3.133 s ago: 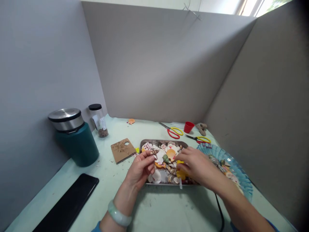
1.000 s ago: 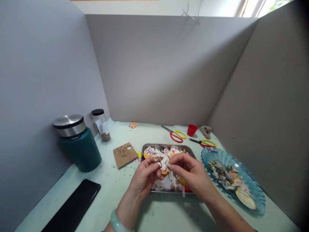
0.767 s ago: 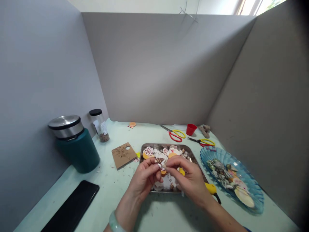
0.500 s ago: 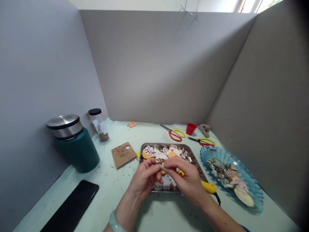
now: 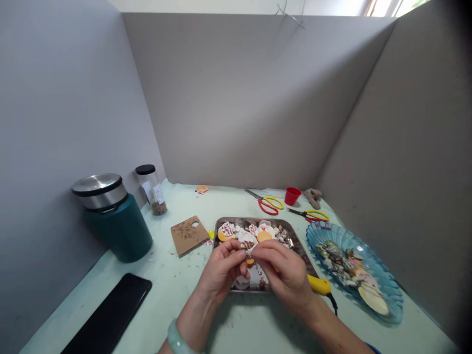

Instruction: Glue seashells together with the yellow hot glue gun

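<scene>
My left hand (image 5: 223, 270) and my right hand (image 5: 285, 273) meet over the near half of a metal tray (image 5: 295, 233) filled with several seashells (image 5: 258, 231). The fingertips of both hands pinch one small shell (image 5: 248, 253) between them. A pale green bangle (image 5: 176, 339) sits on my left wrist. Behind my right hand a yellow tool with a black cord (image 5: 320, 285) lies at the tray's near right corner.
A blue glass plate (image 5: 383, 307) with shells lies to the right. Two scissors (image 5: 270, 204) (image 5: 309, 214), a red cup (image 5: 292, 195), a teal lidded pot (image 5: 112, 219), a jar (image 5: 151, 189), a cardboard piece (image 5: 188, 235) and a black phone (image 5: 106, 317) lie around. Grey panels wall the table.
My right hand left the yellow tool, which now lies by the tray. Both hands came together on a small shell and have held still there.
</scene>
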{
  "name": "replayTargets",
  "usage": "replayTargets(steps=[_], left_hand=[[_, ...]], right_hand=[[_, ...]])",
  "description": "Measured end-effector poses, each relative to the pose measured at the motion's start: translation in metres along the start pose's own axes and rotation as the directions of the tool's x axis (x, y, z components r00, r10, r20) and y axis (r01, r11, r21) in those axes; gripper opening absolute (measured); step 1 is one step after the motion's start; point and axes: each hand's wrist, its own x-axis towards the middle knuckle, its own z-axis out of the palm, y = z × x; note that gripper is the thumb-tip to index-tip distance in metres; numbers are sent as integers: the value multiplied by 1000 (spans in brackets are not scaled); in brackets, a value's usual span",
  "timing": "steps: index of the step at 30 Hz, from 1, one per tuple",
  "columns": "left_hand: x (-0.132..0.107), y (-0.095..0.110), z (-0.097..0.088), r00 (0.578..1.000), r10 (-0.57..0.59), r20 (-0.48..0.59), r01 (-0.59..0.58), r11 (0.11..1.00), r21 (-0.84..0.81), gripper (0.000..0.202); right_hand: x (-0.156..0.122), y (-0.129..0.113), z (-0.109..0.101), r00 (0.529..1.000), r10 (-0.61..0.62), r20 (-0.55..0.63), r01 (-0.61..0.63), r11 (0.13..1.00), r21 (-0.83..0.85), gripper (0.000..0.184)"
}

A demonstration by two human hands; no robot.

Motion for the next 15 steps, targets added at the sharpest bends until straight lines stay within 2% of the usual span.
replayTargets(steps=[15], left_hand=[[0,-2,2,1000,14,-7,-13,999,35,26]], right_hand=[[-1,0,-1,999,-30,17,31,998,-51,24]])
